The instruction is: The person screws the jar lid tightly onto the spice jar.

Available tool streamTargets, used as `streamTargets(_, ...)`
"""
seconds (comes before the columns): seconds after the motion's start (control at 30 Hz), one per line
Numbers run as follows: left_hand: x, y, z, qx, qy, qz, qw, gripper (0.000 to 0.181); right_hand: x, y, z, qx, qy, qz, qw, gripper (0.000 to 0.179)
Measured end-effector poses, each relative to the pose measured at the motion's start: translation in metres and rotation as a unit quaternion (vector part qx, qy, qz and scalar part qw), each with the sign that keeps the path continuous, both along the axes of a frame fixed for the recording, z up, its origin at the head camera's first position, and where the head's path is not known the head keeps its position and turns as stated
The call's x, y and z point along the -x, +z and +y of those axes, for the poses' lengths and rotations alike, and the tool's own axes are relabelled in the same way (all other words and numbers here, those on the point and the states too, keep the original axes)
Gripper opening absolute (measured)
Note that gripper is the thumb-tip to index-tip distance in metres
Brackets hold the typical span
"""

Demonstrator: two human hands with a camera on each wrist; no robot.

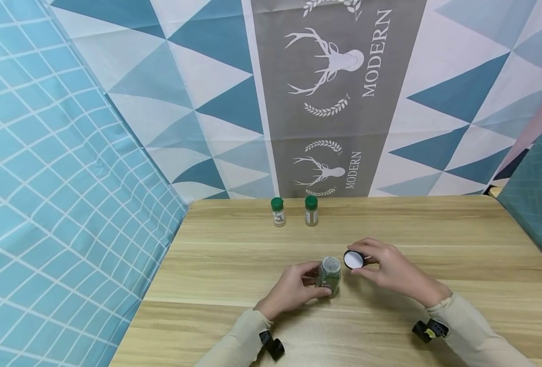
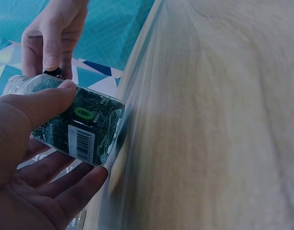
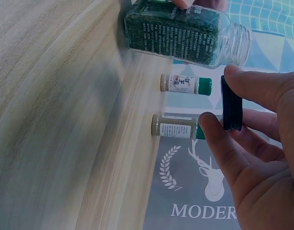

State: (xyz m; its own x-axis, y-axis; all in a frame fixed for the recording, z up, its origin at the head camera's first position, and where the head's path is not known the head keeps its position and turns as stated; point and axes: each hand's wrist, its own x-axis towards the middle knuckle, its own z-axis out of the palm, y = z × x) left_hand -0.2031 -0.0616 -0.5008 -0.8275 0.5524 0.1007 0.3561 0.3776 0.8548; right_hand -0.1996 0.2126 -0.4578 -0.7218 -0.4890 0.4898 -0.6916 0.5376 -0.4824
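Observation:
My left hand (image 1: 294, 288) grips a square clear jar of dried green herbs (image 2: 96, 120) between thumb and fingers, just above or on the table; which one I cannot tell. A barcode label shows on its side in the left wrist view. The jar's glass neck (image 3: 235, 44) is uncapped. Just right of the jar, my right hand (image 1: 387, 265) pinches a black screw cap (image 3: 232, 104) between thumb and fingertips. The cap's white inner face (image 1: 354, 260) is turned toward the jar, and the two are apart.
Two small spice bottles with green lids, a left one (image 1: 278, 214) and a right one (image 1: 311, 213), stand near the back of the wooden table (image 1: 216, 285). A patterned cloth (image 1: 216, 102) hangs behind, and a blue checked one (image 1: 69, 204) hangs on the left.

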Motion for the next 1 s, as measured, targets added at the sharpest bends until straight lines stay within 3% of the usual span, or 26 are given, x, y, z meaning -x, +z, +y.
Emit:
streamTargets(0.27, 0.0006, -0.0005, -0.0002, 0.002, 0.005, 0.001, 1.0000, 0.061, 0.0001, -0.0017, -0.0013, 0.009, 0.012, 0.004, 0.9999, 0.047)
streamTargets(0.63, 0.0016, -0.0029, 0.0001, 0.005, 0.001, 0.034, 0.9994, 0.059, -0.0029, 0.0006, -0.0006, -0.013, 0.008, -0.045, 0.9989, 0.047)
streamTargets(1.0, 0.0019, -0.0034, 0.0007, 0.012, -0.001, 0.058, 0.9983, 0.057, -0.0052, 0.0027, -0.0042, -0.005, 0.020, -0.028, 0.9994, 0.048)
